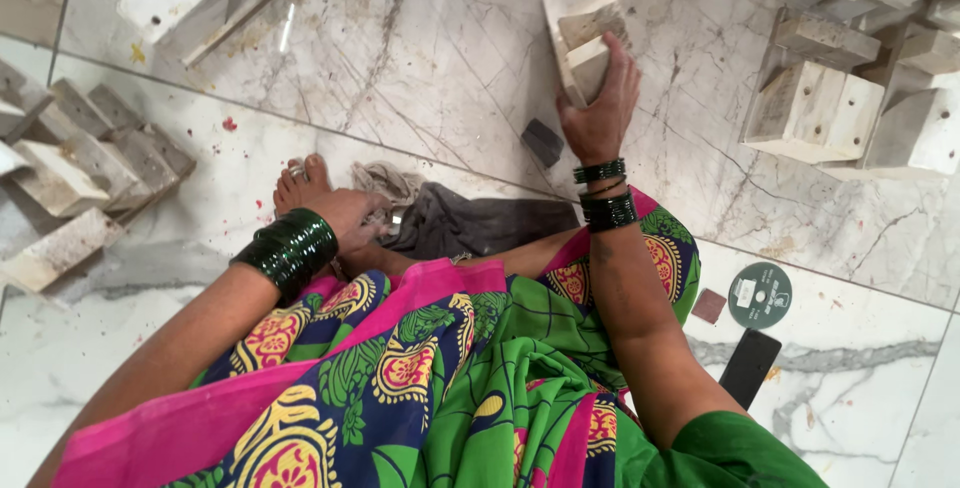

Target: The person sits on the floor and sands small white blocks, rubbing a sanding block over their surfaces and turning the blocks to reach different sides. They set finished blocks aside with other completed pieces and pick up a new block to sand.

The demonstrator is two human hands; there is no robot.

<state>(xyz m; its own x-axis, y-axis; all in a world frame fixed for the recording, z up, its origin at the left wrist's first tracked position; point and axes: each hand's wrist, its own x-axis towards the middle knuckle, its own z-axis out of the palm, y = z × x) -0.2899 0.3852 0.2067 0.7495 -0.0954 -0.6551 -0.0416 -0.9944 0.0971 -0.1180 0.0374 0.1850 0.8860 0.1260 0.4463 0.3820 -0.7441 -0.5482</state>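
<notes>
— See her right hand (600, 113)? It's clamped round a pale stone block (583, 33), fingers over the top of it, and the block stands tilted on the marble floor (420, 78), well out in front of her knees.

— And the left hand (345, 216)?

— Down by her bare foot (300, 186), resting at the grey cloth (470, 223) bunched there. Whether it's gripping the cloth or only lying against it, I can't tell from here; the fingers are hidden.

— So the hands are well apart.

— Yes, one low by the foot, one stretched out ahead. To handle that block well, I'd say she wants the whole palm behind it, not just fingertips: it looks heavy and rough-edged, and the polished floor would let it slide.

— There's a small dark piece (543, 140) just beside the block, touching?

— Near it, not touching as far as I can see. Worth keeping the block off it so it sits flat.

— Plenty more blocks about.

— A heap (850, 98) toward the far right corner of the floor, with drilled holes in them, and another row (80, 168) along the left edge. By her right side lie a round green disc (760, 295) and a flat black slab (750, 366), close together. I'd keep the wrist bangles (607, 198) clear of the stone's edge too.
</notes>
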